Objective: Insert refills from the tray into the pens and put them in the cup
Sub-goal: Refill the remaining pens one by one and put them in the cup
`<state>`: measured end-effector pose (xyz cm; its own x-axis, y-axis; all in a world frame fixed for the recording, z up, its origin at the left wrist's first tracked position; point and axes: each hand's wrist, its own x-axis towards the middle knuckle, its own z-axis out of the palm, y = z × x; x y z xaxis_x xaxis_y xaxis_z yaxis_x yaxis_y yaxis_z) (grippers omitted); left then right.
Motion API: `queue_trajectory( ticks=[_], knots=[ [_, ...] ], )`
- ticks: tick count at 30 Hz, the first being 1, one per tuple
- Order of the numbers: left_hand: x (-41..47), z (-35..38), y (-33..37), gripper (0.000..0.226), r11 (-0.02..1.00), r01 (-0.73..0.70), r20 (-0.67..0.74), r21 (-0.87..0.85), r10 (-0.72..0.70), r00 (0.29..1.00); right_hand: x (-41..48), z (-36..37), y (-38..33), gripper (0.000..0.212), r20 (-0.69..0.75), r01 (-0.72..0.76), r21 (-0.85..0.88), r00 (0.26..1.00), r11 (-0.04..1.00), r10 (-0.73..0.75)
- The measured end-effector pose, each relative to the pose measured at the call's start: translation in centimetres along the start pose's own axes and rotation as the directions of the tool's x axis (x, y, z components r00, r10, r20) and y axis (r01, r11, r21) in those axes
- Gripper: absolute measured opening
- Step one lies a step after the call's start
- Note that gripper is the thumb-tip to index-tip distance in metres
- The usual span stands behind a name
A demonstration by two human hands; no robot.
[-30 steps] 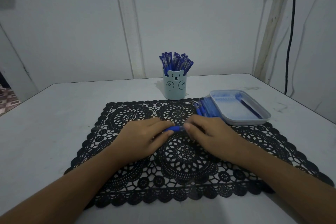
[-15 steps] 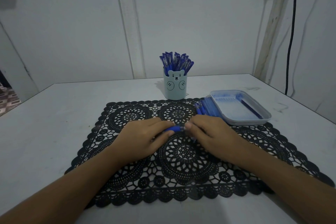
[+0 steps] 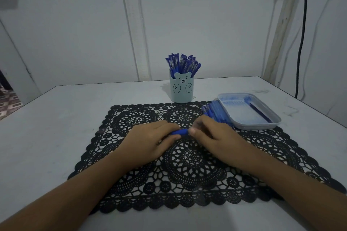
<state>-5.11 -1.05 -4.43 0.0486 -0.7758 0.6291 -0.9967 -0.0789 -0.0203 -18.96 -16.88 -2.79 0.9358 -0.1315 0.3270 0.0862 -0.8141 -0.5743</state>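
Note:
A blue pen (image 3: 179, 132) lies across the gap between both hands, low over the black lace mat (image 3: 187, 174). My left hand (image 3: 148, 140) grips its left part with curled fingers. My right hand (image 3: 214, 137) pinches its right part; that end is hidden under the fingers. The light blue bear cup (image 3: 181, 89) stands behind the mat, packed with several blue pens (image 3: 183, 63). At the right sits the pale blue tray (image 3: 262, 126) with a dark refill (image 3: 260, 111) along its right side.
Several blue pens (image 3: 216, 111) lie in a pile against the tray's left wall, just behind my right hand. The white table (image 3: 56, 118) ends at a wall behind the cup. A black cable (image 3: 300, 43) hangs at the far right.
Nothing has visibly moved apart from small finger shifts on the pen; both hands stay in the same place.

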Motion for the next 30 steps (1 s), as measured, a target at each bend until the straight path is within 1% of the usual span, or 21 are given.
queue_trajectory(
  ticks=[2,4,6,9,12,14,15,18,19,21,23,25,28,30],
  knots=[
    [0.0,0.0,0.0,0.028,1.000,0.002,0.001,-0.003,-0.002,1.000,0.0,0.0,0.2,0.009,0.023,0.040,-0.037,0.999,0.998,-0.040],
    [-0.1,0.0,0.0,0.029,1.000,-0.016,0.004,0.001,0.016,1.000,0.0,0.1,0.3,0.007,-0.004,0.098,-0.061,0.995,0.993,-0.098],
    [-0.1,-0.1,0.1,0.027,1.000,-0.018,-0.007,0.002,0.018,1.000,0.1,0.2,0.2,0.018,-0.041,0.121,-0.053,0.991,0.991,-0.123],
    [0.2,0.1,0.4,0.021,0.999,-0.035,-0.033,0.034,0.036,0.999,0.2,0.3,0.2,0.035,-0.078,0.077,-0.009,0.994,0.997,-0.077],
    [0.4,0.2,0.6,0.020,0.996,-0.055,-0.051,0.067,0.059,0.997,0.1,0.4,0.1,0.043,-0.103,0.010,0.071,0.995,0.997,-0.003],
    [0.4,0.2,0.7,0.022,0.998,-0.036,-0.054,0.042,0.038,0.998,0.0,0.3,-0.1,0.045,-0.109,-0.010,0.093,0.994,0.996,0.020],
    [0.3,0.1,0.7,0.024,0.999,-0.020,-0.052,0.027,0.021,0.998,-0.1,0.2,-0.1,0.042,-0.105,-0.005,0.085,0.994,0.996,0.014],
    [0.2,0.1,0.7,0.027,1.000,-0.006,-0.042,0.028,0.007,0.999,0.0,-0.1,0.2,0.019,-0.063,0.054,0.022,0.997,0.998,-0.053],
    [0.2,0.2,0.7,0.027,0.999,-0.013,-0.043,0.041,0.014,0.999,0.0,0.0,0.5,0.016,-0.062,0.082,-0.003,0.995,0.997,-0.082],
    [0.3,0.2,0.7,0.024,0.997,-0.029,-0.054,0.071,0.033,0.998,0.1,0.1,0.8,0.018,-0.078,0.116,-0.051,0.990,0.992,-0.120],
    [0.4,0.2,0.7,0.021,0.995,-0.047,-0.069,0.092,0.054,0.996,0.2,0.1,0.9,0.023,-0.086,0.118,-0.086,0.988,0.989,-0.126],
    [0.4,0.2,0.8,0.020,0.994,-0.053,-0.080,0.092,0.060,0.995,0.2,0.2,1.0,0.034,-0.101,0.121,-0.101,0.986,0.988,-0.131],
    [0.4,0.2,0.7,0.023,0.995,-0.033,-0.067,0.091,0.039,0.997,0.3,0.2,1.1,0.039,-0.146,0.090,-0.109,0.984,0.990,-0.105],
    [0.4,0.3,0.6,0.024,0.995,0.009,-0.043,0.095,-0.005,0.999,0.3,0.0,1.0,0.046,-0.163,0.046,-0.224,0.983,0.973,-0.084]
  ],
)
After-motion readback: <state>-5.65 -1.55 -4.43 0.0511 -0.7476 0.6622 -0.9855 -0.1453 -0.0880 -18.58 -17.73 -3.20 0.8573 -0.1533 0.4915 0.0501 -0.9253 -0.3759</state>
